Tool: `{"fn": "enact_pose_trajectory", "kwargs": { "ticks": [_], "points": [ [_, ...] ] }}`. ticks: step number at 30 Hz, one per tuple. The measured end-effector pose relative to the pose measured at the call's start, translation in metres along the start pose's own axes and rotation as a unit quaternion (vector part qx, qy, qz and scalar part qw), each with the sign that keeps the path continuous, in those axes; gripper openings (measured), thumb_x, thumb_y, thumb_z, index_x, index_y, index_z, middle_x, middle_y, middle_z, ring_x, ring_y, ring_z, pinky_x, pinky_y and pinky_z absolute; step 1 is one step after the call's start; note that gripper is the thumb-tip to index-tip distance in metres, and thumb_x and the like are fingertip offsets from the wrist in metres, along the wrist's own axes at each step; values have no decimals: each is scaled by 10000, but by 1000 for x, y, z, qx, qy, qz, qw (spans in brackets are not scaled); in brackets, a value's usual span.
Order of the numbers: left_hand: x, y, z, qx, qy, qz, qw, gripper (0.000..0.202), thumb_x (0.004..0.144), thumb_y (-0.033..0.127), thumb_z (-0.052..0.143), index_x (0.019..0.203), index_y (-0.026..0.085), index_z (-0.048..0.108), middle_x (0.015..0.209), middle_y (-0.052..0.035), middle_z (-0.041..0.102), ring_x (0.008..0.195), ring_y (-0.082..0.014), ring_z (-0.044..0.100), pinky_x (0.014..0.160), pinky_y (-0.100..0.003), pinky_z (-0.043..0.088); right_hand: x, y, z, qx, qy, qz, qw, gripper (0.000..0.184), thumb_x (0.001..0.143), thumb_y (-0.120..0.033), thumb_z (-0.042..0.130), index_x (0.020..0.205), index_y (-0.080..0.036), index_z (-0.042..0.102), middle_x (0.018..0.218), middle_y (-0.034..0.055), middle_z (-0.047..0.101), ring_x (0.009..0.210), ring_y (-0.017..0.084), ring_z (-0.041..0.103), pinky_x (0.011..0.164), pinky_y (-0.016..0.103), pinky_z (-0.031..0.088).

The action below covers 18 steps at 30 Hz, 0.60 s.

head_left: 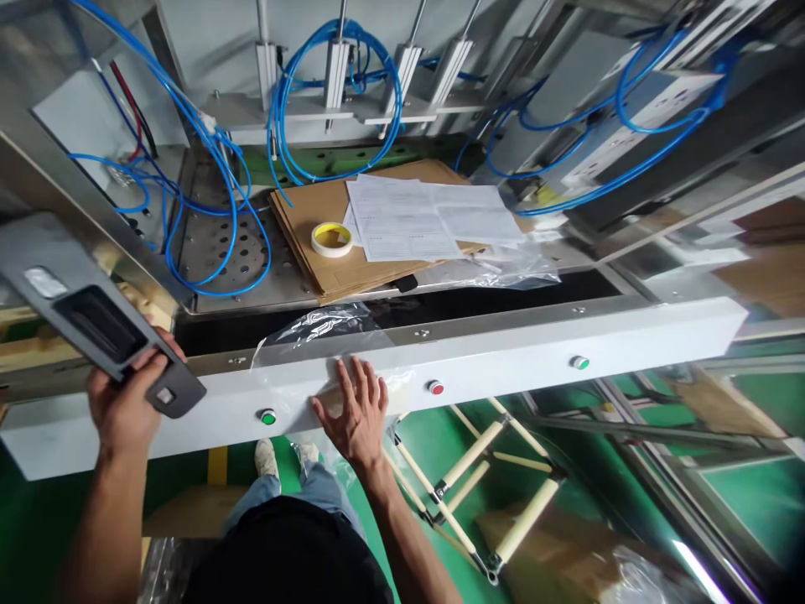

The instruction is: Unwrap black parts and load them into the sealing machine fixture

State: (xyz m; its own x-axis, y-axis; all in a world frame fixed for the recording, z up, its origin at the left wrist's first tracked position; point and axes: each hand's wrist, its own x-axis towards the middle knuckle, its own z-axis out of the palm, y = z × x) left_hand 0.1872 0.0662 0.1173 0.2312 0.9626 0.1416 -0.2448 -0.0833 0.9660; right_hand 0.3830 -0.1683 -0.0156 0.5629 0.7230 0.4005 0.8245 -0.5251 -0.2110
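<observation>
Well, head view: a grey plastic trim part (94, 315) runs off the frame's L edge, so its full length is cut off. Its near end sits in the left hand (122, 403), which is closed round it, fingertips partly hidden by the part. The right hand (352, 415) lies flat, fingers spread wide, on a clear plastic bag (327, 331) draped over the white front rail (566, 344), betw. a green button (267, 416) and a red button (435, 387). The bag's far end hangs over the dark slot (503, 294) behind the rail; glare hides what's inside the bag. Further back, a cardboard stack (302, 218) carries printed sheets (415, 218) and a yellow tape roll (331, 239); the print is illegible.
</observation>
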Motion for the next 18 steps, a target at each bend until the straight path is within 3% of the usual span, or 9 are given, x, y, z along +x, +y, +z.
{"fn": "enact_pose_trajectory", "kwargs": {
  "ticks": [2, 5, 9, 13, 18],
  "points": [
    [-14, -1, -6, 102, -60, -54, 992, 263, 753, 319, 844, 974, 210, 750, 942, -27, 756, 851, -207, 694, 849, -342, 564, 1, -1, -1, 3, -2, 2, 1000, 842, 948, -658, 600, 1617, -194, 386, 1619, 180, 464, 1543, 359, 349, 1257, 575, 273],
    [-35, -4, -1, 228, -195, -134, 945, 333, 846, 427, 789, 1074, 187, 748, 1035, -68, 768, 1047, -270, 700, 926, -353, 540, 1, -5, -3, 1, 6, 14, 1000, 838, 957, -635, 587, 1625, -185, 359, 1628, 193, 442, 1552, 359, 331, 1250, 589, 271],
    [-49, -6, 18, 257, -338, -157, 892, 241, 921, 423, 686, 993, 194, 710, 863, -24, 708, 850, -214, 657, 788, -316, 521, -1, -13, -8, -7, 17, 31, 999, 797, 965, -552, 598, 1636, -214, 334, 1664, 194, 383, 1557, 370, 318, 1229, 599, 291],
    [-45, -8, 27, 145, -336, -258, 894, 314, 889, 445, 726, 1034, 166, 731, 894, -69, 746, 838, -225, 696, 792, -337, 549, -3, -19, -14, -4, 34, 41, 999, 793, 962, -529, 604, 1638, -222, 327, 1669, 210, 361, 1539, 399, 341, 1181, 610, 349],
    [-40, -15, 13, -49, -316, -368, 873, 308, 819, 373, 768, 1004, 128, 756, 982, -147, 773, 673, -214, 695, 639, -353, 555, -3, -23, -26, 26, 101, 31, 994, 606, 979, -435, 624, 1529, -230, 475, 1526, 188, 532, 1435, 370, 477, 1119, 574, 426]
  ]
}}
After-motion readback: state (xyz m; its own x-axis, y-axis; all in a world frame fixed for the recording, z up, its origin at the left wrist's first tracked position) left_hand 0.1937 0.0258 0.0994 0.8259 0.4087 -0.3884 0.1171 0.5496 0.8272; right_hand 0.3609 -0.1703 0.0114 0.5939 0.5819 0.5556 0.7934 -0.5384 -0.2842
